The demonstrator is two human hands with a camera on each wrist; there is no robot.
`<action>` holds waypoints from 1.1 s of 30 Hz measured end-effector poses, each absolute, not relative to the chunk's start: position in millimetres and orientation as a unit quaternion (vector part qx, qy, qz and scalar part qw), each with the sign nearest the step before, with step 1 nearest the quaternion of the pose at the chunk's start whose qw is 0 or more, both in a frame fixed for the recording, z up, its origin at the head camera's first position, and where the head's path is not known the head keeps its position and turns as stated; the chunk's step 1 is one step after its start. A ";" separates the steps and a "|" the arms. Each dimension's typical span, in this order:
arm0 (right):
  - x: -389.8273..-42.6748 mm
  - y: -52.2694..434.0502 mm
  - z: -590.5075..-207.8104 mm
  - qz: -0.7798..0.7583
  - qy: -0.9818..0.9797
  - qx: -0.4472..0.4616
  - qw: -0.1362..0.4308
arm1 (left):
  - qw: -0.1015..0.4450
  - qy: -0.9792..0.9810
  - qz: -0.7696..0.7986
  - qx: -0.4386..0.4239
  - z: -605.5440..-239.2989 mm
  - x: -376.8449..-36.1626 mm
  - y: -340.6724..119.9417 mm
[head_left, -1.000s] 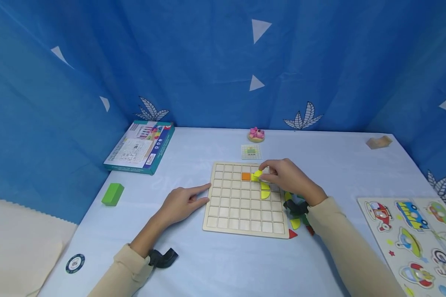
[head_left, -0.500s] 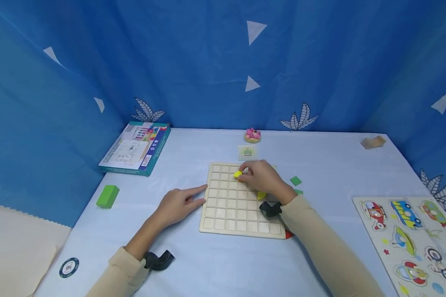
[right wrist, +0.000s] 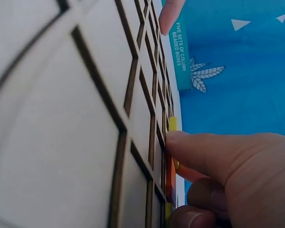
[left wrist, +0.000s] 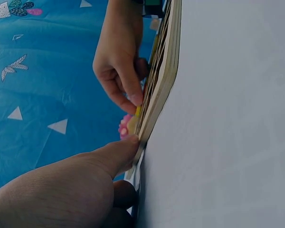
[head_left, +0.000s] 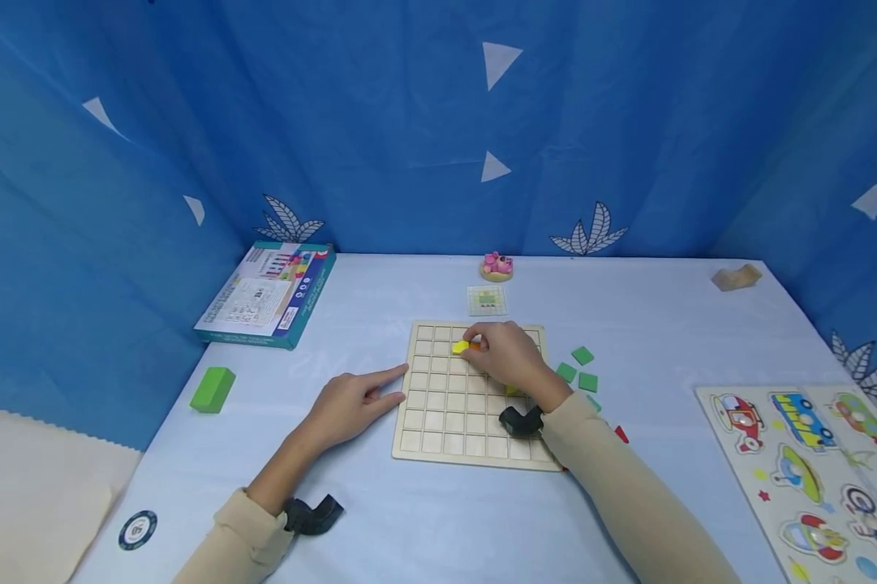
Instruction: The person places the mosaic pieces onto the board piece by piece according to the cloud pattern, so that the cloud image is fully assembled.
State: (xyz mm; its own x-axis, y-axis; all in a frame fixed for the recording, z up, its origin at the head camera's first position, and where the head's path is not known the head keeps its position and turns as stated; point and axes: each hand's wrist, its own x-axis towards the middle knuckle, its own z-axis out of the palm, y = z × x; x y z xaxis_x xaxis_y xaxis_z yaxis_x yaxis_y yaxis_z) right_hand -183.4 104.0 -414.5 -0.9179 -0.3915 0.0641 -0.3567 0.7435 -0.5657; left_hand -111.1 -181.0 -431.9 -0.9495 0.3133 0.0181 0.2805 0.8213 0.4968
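Note:
A wooden grid board (head_left: 438,422) lies on the white table. My right hand (head_left: 509,355) pinches a small yellow tile (head_left: 460,347) between thumb and index finger at the board's upper rows. Just right of that tile, an orange tile (head_left: 475,346) sits in the grid, partly hidden by the fingers. In the right wrist view the yellow tile (right wrist: 173,124) stands right at the grid's surface. My left hand (head_left: 346,405) touches the board's left edge with extended index finger and thumb. Another yellow piece (head_left: 513,390) shows below my right hand.
Several green tiles (head_left: 582,355) and a red piece (head_left: 621,435) lie right of the board. Behind it are a pattern card (head_left: 487,300) and a pink figurine (head_left: 496,266). A box (head_left: 266,294), a green block (head_left: 212,389) and a picture puzzle (head_left: 796,470) lie farther out.
My right hand has moved left across the board with the yellow tile, past the orange tile. The green tiles at the right have come into sight. My left hand stays at the board's edge.

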 end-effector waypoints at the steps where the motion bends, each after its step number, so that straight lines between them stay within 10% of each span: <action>1: -183.3 104.1 -414.8 -0.297 0.933 -0.202 0.026 | 0.032 0.954 0.256 0.155 -431.5 -111.0 -181.0; 33: -177.1 141.8 -371.7 -0.372 0.903 -0.215 0.032 | 0.032 0.952 0.262 0.153 -431.1 -111.5 -180.5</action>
State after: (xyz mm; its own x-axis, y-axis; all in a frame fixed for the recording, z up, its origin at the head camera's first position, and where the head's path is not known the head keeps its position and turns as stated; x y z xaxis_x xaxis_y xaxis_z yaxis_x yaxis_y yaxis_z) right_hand -177.1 141.8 -371.7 -0.9059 -0.4111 0.1017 -0.3635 0.6316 -0.6848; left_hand -111.5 -180.5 -431.1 -0.9513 0.3076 0.0192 0.2741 0.8159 0.5091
